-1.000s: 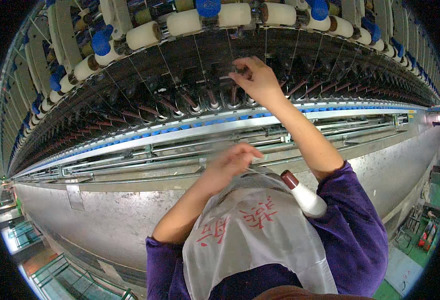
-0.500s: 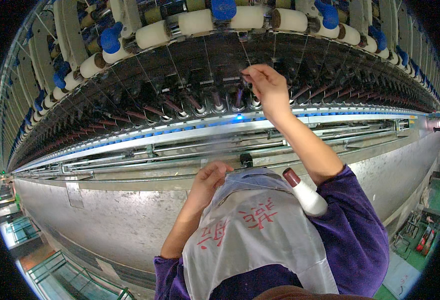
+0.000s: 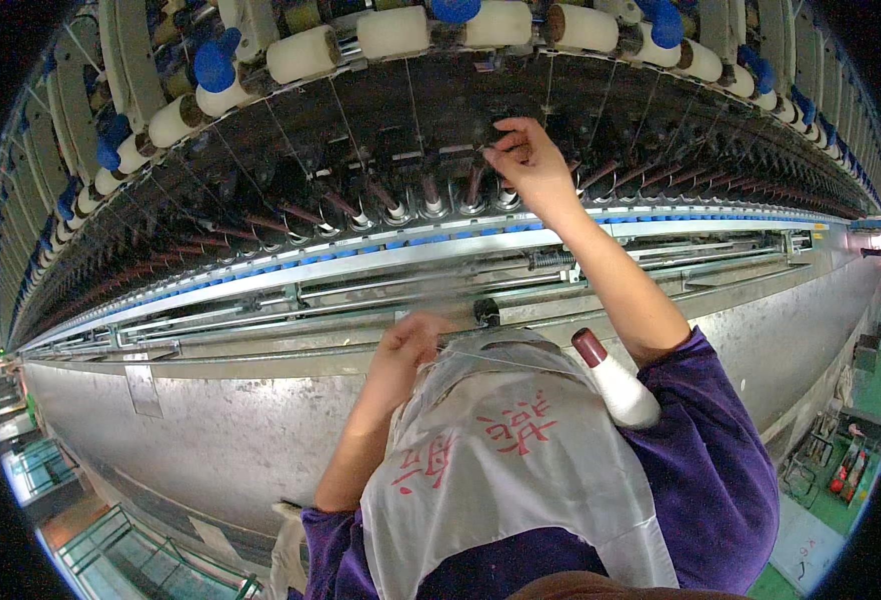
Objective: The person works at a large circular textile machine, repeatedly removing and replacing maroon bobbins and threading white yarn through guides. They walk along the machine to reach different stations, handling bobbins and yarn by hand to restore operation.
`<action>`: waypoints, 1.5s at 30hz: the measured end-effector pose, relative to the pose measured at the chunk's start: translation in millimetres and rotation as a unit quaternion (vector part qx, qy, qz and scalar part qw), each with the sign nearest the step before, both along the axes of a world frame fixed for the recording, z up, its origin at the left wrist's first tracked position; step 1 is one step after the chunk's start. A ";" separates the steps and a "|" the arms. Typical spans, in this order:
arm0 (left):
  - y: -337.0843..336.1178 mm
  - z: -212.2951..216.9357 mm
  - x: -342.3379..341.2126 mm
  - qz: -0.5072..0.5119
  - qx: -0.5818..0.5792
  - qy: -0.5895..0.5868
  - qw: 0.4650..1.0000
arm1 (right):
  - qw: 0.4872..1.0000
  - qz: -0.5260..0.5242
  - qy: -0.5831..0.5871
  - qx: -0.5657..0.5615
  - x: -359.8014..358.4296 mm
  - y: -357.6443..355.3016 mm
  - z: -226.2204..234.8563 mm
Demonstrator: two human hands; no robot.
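My right hand (image 3: 533, 168) reaches up in front of the spinning frame, above the row of maroon spindles (image 3: 474, 185). Its thumb and fingertips are brought together in a pinch; anything between them is too fine to see. Low at the left edge of my white apron (image 3: 501, 490), my left hand (image 3: 411, 342) is smeared by motion, so its fingers cannot be read. A white yarn bobbin with a maroon tip (image 3: 626, 395) leans between the apron and my right sleeve, apart from both hands. Thin threads run down from the white rollers (image 3: 393, 32) towards the spindles.
Blue knobs (image 3: 215, 66) sit among the rollers overhead. A pale rail with blue pieces (image 3: 381, 247) curves across below the spindles, above a metal panel (image 3: 231, 430). A black knob (image 3: 486, 312) stands just beyond the apron. A green-railed cart (image 3: 151, 560) is at lower left.
My right hand has shifted slightly, its fingers still pinched. The left hand moved a little left and is now blurred. The blue light on the rail below the spindles no longer shows.
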State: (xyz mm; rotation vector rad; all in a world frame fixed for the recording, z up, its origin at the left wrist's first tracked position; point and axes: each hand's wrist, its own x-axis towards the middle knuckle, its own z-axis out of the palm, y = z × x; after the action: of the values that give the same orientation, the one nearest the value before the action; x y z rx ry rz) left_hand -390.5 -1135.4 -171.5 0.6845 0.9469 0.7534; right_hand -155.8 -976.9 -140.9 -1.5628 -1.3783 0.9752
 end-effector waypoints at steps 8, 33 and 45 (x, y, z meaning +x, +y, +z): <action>-11.5 -9.5 -58.5 0.098 -0.056 0.021 0.993 | 0.962 0.008 -0.230 0.148 -8.4 11.4 -28.1; -53.5 -51.7 -125.2 -0.092 -0.020 0.077 0.993 | 0.996 -0.002 -0.083 0.015 1.3 21.3 -21.6; 4.5 -65.1 -48.2 -0.053 0.179 0.285 0.940 | 0.868 0.345 -0.323 -0.155 27.4 -90.1 -93.4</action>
State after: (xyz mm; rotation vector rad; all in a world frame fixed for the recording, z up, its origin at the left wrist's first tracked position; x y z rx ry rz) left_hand -438.7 -1130.9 -236.6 1.3108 1.2962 0.6454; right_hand -128.4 -1067.1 -234.3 -1.7481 -2.4701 1.1744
